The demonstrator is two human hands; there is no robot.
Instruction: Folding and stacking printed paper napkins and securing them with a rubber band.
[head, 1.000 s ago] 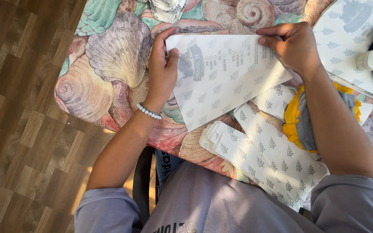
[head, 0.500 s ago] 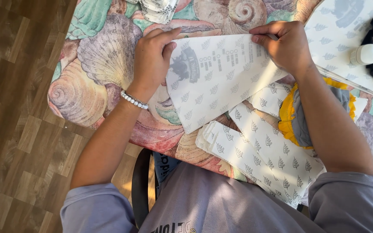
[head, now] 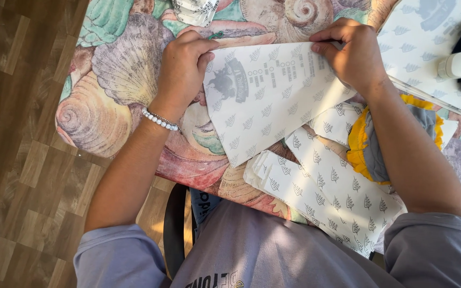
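Surface: shell-patterned tablecloth (head: 118,69) over wood floor.
Sheet: white leaf-printed paper sheet (head: 262,101) lies folded on the tablecloth.
Left hand (head: 182,66): pinching its left edge.
Right hand (head: 356,56): pinching its top right edge.
Nearby: folded paper stack (head: 321,197) below.

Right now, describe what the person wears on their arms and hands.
Both arms are bare below short lavender-grey sleeves. The left wrist carries a bracelet of small white pearl-like beads. The left hand and the right hand are ungloved; no rings show.
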